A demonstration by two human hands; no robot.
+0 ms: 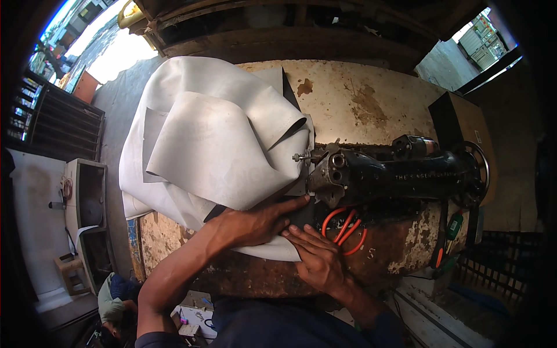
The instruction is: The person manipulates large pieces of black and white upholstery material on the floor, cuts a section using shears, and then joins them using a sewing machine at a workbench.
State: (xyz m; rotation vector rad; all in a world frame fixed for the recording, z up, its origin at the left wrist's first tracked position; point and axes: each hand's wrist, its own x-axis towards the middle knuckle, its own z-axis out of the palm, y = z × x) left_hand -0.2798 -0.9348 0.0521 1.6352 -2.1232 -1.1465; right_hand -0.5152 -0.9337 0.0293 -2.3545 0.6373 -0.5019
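Note:
A black sewing machine (400, 177) stands on the worn table, its head toward the left. Large folds of pale, stiff sheet material (209, 133) are heaped left of it, with a dark underside showing at some edges. My left hand (255, 223) rests on the material, index finger stretched out close to the needle area and the other fingers partly bent. Close beside it, my right hand (322, 261) lies over the dark surface and white edge of the sheet, fingers extended together, thumb mostly hidden. The needle itself is hidden behind the machine head.
Orange-red loops like scissor handles (347, 232) lie just right of my right hand. A green-handled tool (454, 226) sits at the table's right end, near a cardboard box (473, 136). Stained tabletop (342, 93) extends behind the machine. Another person (116, 304) is low at left.

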